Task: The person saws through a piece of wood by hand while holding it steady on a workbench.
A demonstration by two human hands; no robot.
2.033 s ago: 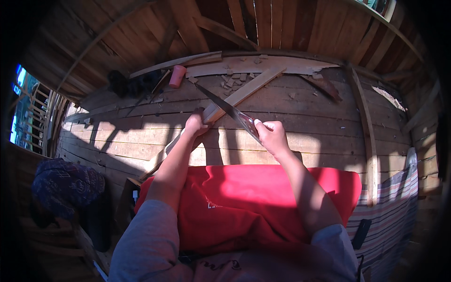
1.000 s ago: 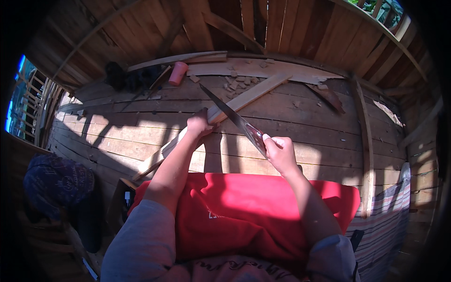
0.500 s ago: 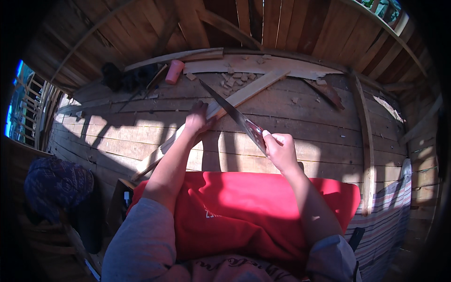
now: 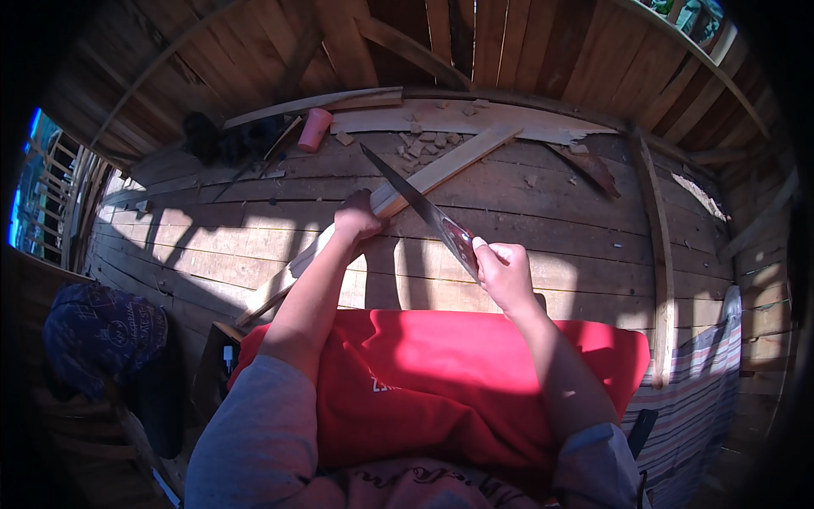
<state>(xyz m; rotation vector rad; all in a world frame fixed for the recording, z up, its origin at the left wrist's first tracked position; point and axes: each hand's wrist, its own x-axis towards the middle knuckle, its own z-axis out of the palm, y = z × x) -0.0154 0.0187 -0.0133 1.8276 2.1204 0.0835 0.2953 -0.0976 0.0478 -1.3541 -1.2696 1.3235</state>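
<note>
A pale wooden plank [image 4: 469, 159] slants from the lower left up to the far right, in front of me. My left hand [image 4: 359, 215] is closed round its middle, the fingers partly hidden at the wood. In my right hand [image 4: 505, 270] is a handsaw [image 4: 407, 191], gripped by its dark reddish handle. The saw's blade points up and left and crosses over the plank, just right of my left hand. Whether the teeth touch the wood I cannot tell.
Small wood offcuts [image 4: 434, 142] lie beyond the plank on the board floor [image 4: 483, 225]. A pink cup [image 4: 315, 130] lies near the far wall. Red cloth [image 4: 441, 365] covers my lap. A dark patterned cap [image 4: 106, 327] is at left, a striped cloth [image 4: 691, 399] at right, beside an upright timber [image 4: 660, 254].
My left hand has shifted its hold: its fingers, stretched forward along the plank before, are now drawn in round it. The saw and my right hand have hardly moved.
</note>
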